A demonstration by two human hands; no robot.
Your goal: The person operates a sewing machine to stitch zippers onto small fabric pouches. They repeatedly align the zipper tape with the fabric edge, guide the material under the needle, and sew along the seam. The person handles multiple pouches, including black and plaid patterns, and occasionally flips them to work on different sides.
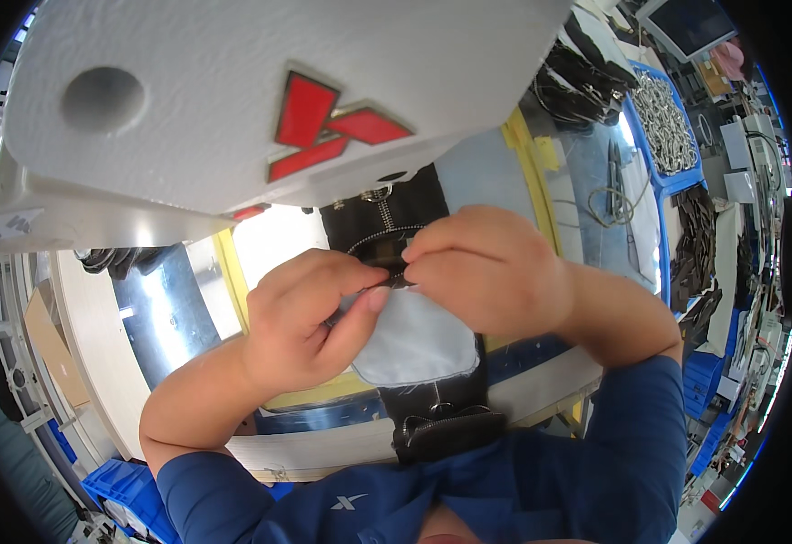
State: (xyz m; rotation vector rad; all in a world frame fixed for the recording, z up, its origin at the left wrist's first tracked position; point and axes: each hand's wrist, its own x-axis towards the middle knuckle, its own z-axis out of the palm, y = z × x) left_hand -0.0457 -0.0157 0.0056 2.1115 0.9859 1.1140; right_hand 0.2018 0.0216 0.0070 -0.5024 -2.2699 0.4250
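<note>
A black zippered fabric piece (339, 228) lies under the white sewing machine (205, 109), with metal zipper teeth curving around an opening in it. A light grey lining (418, 346) spreads from that opening toward me. At the left of the opening, the thumb and fingers of my left hand (301, 317) are pinched on its near edge. My right hand (491, 272) is also closed, its fingertips gripping the edge just to the right. The two sets of fingertips almost meet. Nearer to me, a black zippered part (450, 431) hangs over the table's front edge.
The machine's bulky head hangs just beyond my hands and hides what is beneath it. Yellow tape strips (536, 186) edge the work surface. At right lie tweezers (613, 172), a blue bin of metal chains (663, 122) and dark pieces (693, 236). A blue crate (128, 494) stands lower left.
</note>
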